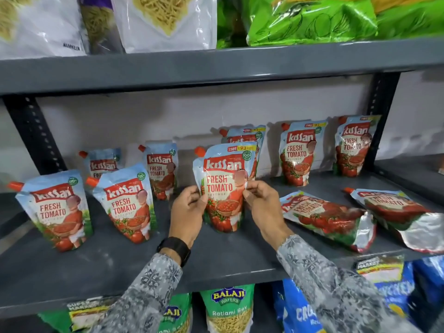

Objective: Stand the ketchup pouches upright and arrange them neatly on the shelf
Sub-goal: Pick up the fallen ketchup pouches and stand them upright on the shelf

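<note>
A ketchup pouch (pixel 224 186) stands upright at the middle of the grey shelf (pixel 216 258). My left hand (pixel 188 212) grips its left side and my right hand (pixel 262 205) pinches its right edge. Two pouches (pixel 56 210) (pixel 127 205) stand at the front left, with two more (pixel 102 162) (pixel 162 169) behind them. One pouch (pixel 242 135) stands behind the held one, and two (pixel 299 152) (pixel 353 145) stand at the back right. Two pouches (pixel 329 217) (pixel 403 215) lie flat at the right front.
The shelf above (pixel 216 66) holds white snack bags (pixel 165 22) and green bags (pixel 312 20). Below are wafer packets (pixel 228 306) and blue bags (pixel 300 311). Black uprights (pixel 33 135) (pixel 382 121) frame the shelf bay. A white wall lies behind.
</note>
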Action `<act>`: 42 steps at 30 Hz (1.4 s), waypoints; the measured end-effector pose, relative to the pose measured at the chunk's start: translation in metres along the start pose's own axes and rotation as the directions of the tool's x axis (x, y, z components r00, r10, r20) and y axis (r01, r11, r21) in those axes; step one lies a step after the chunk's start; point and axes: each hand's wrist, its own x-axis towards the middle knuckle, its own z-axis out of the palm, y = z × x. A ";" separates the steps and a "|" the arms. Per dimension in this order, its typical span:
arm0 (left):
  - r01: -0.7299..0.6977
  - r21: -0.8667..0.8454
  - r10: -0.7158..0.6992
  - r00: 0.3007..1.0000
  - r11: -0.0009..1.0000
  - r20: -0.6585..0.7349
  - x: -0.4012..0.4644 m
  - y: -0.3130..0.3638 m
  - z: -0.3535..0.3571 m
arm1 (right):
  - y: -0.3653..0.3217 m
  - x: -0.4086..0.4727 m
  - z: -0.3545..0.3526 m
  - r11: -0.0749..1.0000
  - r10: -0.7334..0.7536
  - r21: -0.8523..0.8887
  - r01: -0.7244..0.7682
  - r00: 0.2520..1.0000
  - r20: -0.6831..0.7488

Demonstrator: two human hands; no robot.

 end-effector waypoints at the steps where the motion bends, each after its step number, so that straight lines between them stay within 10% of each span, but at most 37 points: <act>1: 0.009 -0.004 -0.009 1.000 1.000 0.011 0.001 0.001 -0.001 | 0.000 0.001 0.000 1.000 -0.001 -0.004 0.001 1.000 0.005; 12: -0.092 0.002 0.089 0.956 0.996 -0.279 -0.050 0.013 0.014 | -0.049 -0.012 -0.067 0.851 -0.012 -0.517 0.088 0.989 0.149; 16: 0.102 -0.057 -0.101 0.995 0.993 0.024 -0.077 0.029 0.064 | -0.083 -0.001 -0.126 0.528 -0.032 -0.837 0.145 0.988 0.151; 20: 0.580 -0.122 -0.466 0.747 0.805 0.474 -0.083 0.046 0.123 | -0.085 0.020 -0.166 0.236 0.321 -0.972 0.024 0.942 0.101; 23: 0.686 -0.129 -0.550 0.668 0.716 0.502 -0.078 0.051 0.163 | -0.074 0.046 -0.192 0.187 0.420 -0.978 0.087 0.893 0.160; 27: 0.714 -0.114 -0.626 0.670 0.691 0.400 -0.065 0.054 0.194 | -0.068 0.065 -0.209 0.259 0.472 -0.961 0.093 0.856 0.210; 34: 0.633 -0.018 -0.613 0.756 0.774 0.229 -0.060 0.055 0.213 | -0.044 0.075 -0.218 0.641 0.579 -0.680 -0.356 0.805 0.125; 42: 0.332 -0.047 -0.325 0.938 0.942 0.119 -0.039 0.073 0.213 | -0.072 0.065 -0.223 0.904 0.306 -0.359 -0.232 0.938 0.163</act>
